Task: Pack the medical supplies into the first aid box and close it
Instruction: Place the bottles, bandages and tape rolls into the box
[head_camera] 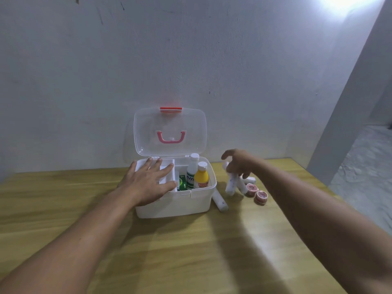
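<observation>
The white first aid box [180, 205] stands on the wooden table with its clear lid [169, 132] upright against the wall. Inside stand a yellow bottle [201, 178], a white bottle [192, 169] and a green packet [182, 182]. My left hand [148, 183] lies flat, fingers spread, on the white inner tray [167, 169] at the box's left side. My right hand [238, 164] holds a white bandage roll [231, 184] just above the table, right of the box. Another white roll [220, 201] lies against the box's right wall. Two small red-lidded jars [256, 193] sit nearby.
More white rolls [247, 181] lie behind my right hand. The wall rises directly behind the box. The table's right edge [314, 172] drops to a grey floor. Bare wood stretches in front of the box.
</observation>
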Available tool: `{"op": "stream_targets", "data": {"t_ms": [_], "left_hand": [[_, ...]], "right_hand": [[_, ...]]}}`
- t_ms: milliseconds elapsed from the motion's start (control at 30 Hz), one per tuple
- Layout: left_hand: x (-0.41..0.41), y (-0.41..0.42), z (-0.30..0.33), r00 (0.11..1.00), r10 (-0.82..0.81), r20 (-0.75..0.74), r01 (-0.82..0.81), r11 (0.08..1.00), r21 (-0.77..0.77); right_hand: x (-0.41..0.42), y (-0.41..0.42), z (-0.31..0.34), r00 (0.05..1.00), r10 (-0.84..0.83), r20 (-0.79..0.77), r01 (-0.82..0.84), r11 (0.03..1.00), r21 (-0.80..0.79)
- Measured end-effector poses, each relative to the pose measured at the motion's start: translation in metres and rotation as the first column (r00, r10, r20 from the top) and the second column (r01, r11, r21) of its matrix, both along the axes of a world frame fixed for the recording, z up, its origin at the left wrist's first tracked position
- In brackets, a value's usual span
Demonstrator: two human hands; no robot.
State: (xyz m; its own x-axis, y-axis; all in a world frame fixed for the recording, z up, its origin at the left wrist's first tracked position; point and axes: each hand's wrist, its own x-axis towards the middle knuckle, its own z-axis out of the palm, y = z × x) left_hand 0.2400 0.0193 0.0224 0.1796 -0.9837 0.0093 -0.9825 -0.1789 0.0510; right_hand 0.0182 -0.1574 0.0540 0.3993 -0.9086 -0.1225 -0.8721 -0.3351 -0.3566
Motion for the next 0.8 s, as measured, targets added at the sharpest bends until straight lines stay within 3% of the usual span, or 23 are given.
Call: {"op": "stream_targets", "data": {"t_ms": [200,367,533,800], "left_hand": [[0.0,0.001,0.001,1.0,-0.01,-0.02,0.01,1.0,-0.016],[0.003,-0.001,0.001,1.0,-0.017,-0.026,0.017,1.0,-0.013],[0.006,-0.003,-0.001,0.999,-0.03,-0.031,0.029,0.999,-0.023],[0.002,0.001,0.001,1.0,-0.012,-0.013,0.012,1.0,-0.024]], "right_hand": [[-0.019,0.02,0.071,0.967,0.136,0.217,-0.139,0.99,-0.002],[-0.018,0.054,0.116,0.852,0.322,0.413,-0.337,0.941,-0.038],[0.012,0.077,0.109,0.796,0.52,0.309,-0.516,0.851,-0.1],[0.044,0.094,0.069,0.769,0.639,0.033,-0.624,0.761,-0.178]]}}
